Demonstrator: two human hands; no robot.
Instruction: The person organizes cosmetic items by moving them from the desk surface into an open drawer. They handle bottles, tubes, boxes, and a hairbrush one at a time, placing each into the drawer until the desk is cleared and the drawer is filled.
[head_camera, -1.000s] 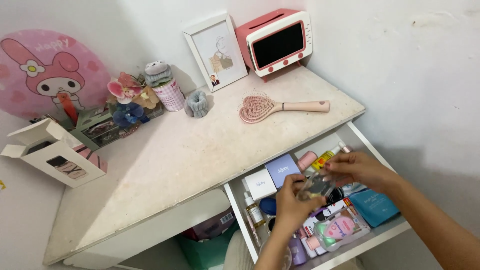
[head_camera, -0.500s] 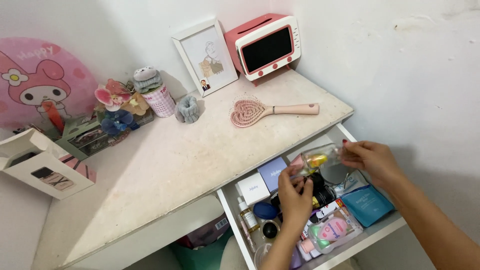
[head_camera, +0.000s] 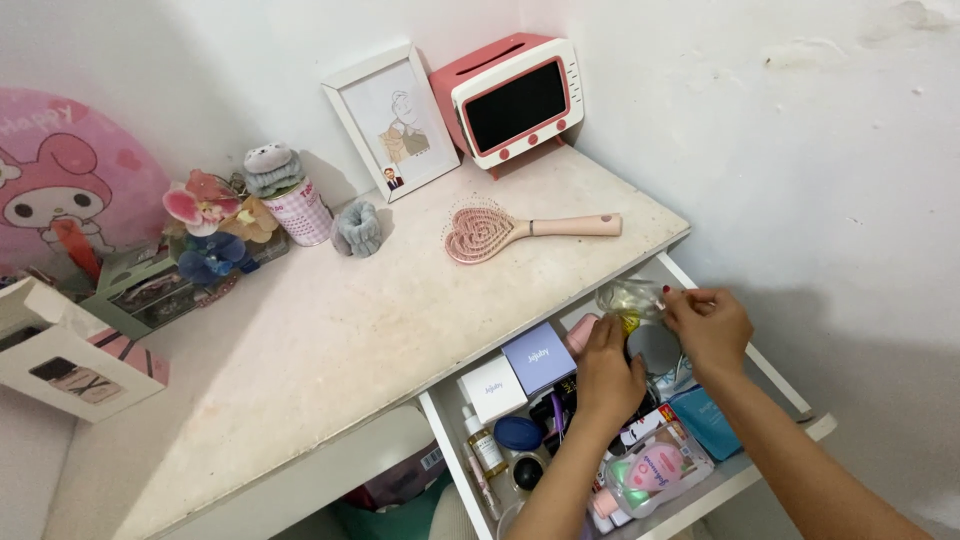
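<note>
Overhead, both hands' fingers pinching a crinkled clear wrapper (head_camera: 630, 297), left hand (head_camera: 608, 368), right hand (head_camera: 709, 327), contents unclear, drawer (head_camera: 790, 385) beneath.

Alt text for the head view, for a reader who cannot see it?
Both hands, left hand and right hand, hold a clear plastic packet above an open drawer crowded with cosmetics. A pink heart-shaped hairbrush lies on the white desktop.

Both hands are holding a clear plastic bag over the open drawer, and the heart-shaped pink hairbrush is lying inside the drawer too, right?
Not quite. The heart-shaped pink hairbrush lies on the desktop, not in the open drawer; the head view shows it. The left hand and right hand do hold the clear plastic bag over the drawer.
</note>
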